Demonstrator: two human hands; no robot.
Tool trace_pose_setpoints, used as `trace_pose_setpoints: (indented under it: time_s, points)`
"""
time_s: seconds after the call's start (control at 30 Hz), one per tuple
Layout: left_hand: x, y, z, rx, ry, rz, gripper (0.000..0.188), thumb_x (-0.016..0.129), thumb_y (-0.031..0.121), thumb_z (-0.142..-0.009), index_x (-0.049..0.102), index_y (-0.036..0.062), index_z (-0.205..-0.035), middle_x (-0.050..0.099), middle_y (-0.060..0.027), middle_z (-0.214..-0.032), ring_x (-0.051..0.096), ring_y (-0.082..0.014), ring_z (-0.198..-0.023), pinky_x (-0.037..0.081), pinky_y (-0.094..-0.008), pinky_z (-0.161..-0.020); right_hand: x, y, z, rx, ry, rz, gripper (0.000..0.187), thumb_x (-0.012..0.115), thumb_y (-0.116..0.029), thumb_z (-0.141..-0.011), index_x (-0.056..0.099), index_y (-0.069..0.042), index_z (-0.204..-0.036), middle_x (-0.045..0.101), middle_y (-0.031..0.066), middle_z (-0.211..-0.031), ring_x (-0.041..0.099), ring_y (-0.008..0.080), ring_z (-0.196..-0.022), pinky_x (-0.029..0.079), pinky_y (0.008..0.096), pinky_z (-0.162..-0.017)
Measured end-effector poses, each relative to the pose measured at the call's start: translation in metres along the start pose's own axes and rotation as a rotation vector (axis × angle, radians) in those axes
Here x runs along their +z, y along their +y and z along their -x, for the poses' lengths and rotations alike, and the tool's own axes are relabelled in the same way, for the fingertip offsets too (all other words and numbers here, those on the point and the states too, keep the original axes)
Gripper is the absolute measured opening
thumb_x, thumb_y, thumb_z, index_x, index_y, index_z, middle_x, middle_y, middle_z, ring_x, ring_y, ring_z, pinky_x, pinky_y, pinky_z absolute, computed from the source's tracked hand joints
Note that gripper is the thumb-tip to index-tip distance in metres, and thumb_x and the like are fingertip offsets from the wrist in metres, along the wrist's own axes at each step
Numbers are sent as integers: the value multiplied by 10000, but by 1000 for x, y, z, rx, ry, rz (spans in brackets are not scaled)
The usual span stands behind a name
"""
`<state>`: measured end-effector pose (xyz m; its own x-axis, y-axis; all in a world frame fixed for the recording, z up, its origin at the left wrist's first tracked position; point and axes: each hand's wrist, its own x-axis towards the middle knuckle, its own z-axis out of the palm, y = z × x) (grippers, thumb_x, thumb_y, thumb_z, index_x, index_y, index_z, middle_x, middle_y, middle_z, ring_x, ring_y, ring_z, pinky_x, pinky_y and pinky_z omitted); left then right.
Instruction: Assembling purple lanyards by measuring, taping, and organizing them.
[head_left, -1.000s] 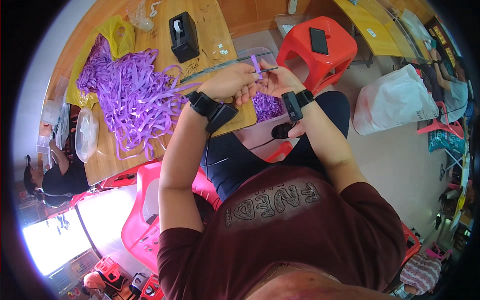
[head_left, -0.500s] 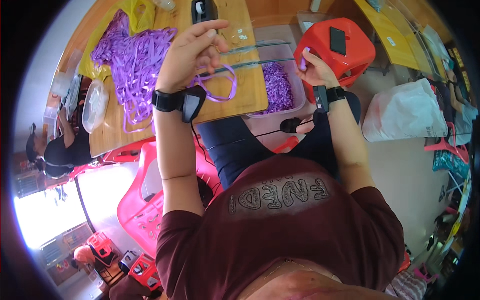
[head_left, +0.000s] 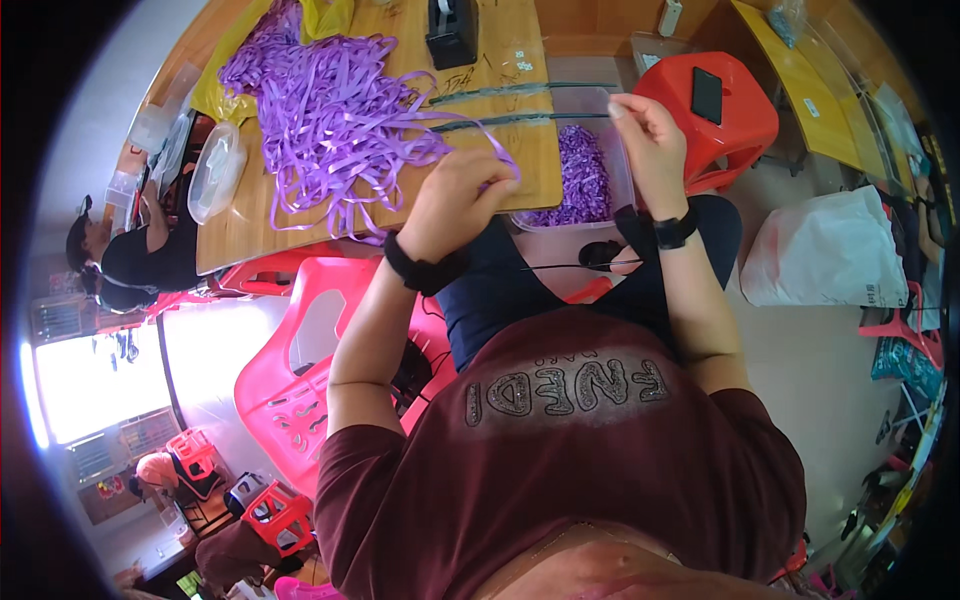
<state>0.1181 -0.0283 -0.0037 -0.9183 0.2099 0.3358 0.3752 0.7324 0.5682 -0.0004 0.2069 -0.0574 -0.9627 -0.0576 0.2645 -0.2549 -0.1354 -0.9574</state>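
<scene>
A heap of purple ribbon (head_left: 335,125) spreads over the wooden table. One strand loops from it to my left hand (head_left: 458,200), whose bent fingers are closed on the ribbon near the table's front edge. My right hand (head_left: 655,155) is raised beside the clear plastic bin, thumb and fingers pressed together. Whatever they may hold is too small to make out. Its fingertips are at the end of a dark rod (head_left: 520,119), which juts past the table's edge. A second dark rod (head_left: 500,94) lies parallel behind it. Short purple pieces (head_left: 582,180) fill the bin (head_left: 622,165).
A black tape dispenser (head_left: 452,40) stands at the table's back. A red stool (head_left: 745,125) carries a phone (head_left: 706,95). A clear tub (head_left: 216,175) sits at the left edge. A white sack (head_left: 825,245) is on the floor, right. Another person (head_left: 145,255) sits far left.
My left hand has come down and right, closing on the ribbon strand. My right hand has risen slightly to the rod's end; the small purple piece seen in it is no longer visible.
</scene>
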Motion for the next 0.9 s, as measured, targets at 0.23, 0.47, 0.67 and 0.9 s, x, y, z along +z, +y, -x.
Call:
trace_pose_setpoints:
  time_s: [0.23, 0.47, 0.67, 0.9]
  points:
    - [-22, -3, -13, 115, 133, 50, 120, 655, 102, -865, 685, 15, -943, 687, -143, -969, 657, -299, -935, 512, -361, -837, 59, -32, 40, -466, -435, 346, 278, 716, -175, -847, 691, -71, -1104, 688, 106, -1004, 633, 267, -890, 487, 342, -810]
    - [-66, -51, 8, -80, 14, -156, 242, 739, 189, -814, 697, 35, -996, 680, -141, -999, 648, -301, -918, 517, -368, -811, 74, -14, 59, -681, -322, 544, 235, 729, -207, -813, 708, -109, -1025, 694, 60, -1047, 608, 266, -940, 443, 392, -838]
    - [-101, -74, -8, -329, 127, -73, 220, 677, 229, -909, 693, 32, -1006, 692, -41, -811, 632, -103, -755, 509, -277, -678, 78, -5, 61, -688, -257, 541, 77, 676, -186, -819, 695, -124, -861, 688, 25, -1038, 597, 264, -969, 424, 428, -844]
    - [-255, -102, -59, -270, 458, 72, 276, 633, 282, -955, 667, 28, -1056, 686, -47, -884, 632, -121, -793, 503, -266, -738, 82, -4, 64, -725, -226, 512, 39, 675, -137, -799, 684, -137, -837, 693, 22, -1013, 600, 271, -948, 433, 424, -820]
